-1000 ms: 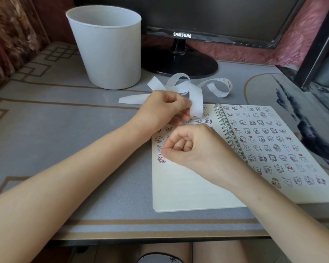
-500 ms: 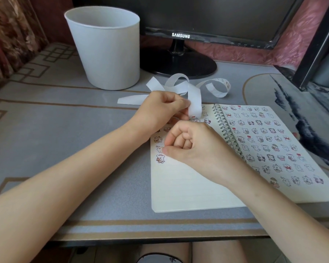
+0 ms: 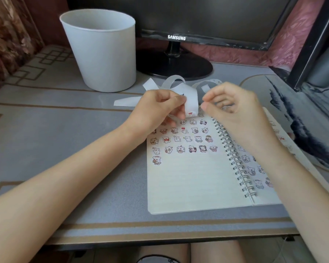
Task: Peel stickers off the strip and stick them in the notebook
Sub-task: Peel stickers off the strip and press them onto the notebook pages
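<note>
An open spiral notebook [image 3: 194, 179] lies on the desk, its left page carrying several rows of small cartoon stickers [image 3: 180, 139] and its right page [image 3: 254, 168] covered with more. My left hand [image 3: 160, 109] pinches a white sticker strip [image 3: 191, 103] above the page's top edge; one sticker with a red mark [image 3: 190, 113] shows at the strip's lower end. My right hand [image 3: 232, 105] hovers just right of the strip, fingers curled, thumb and forefinger tips close to its edge with nothing between them. The strip's used length [image 3: 171, 82] curls away behind my hands.
A white plastic bin [image 3: 103, 52] stands at the back left. A black monitor on a round stand [image 3: 175, 67] is behind the notebook. A dark device [image 3: 311, 54] sits at the far right. The grey desk mat [image 3: 55, 130] stretches left of the notebook.
My right hand has lifted off the left page, where it was pressing a sticker down, and moved up and right to the strip. My left hand keeps hold of the strip.
</note>
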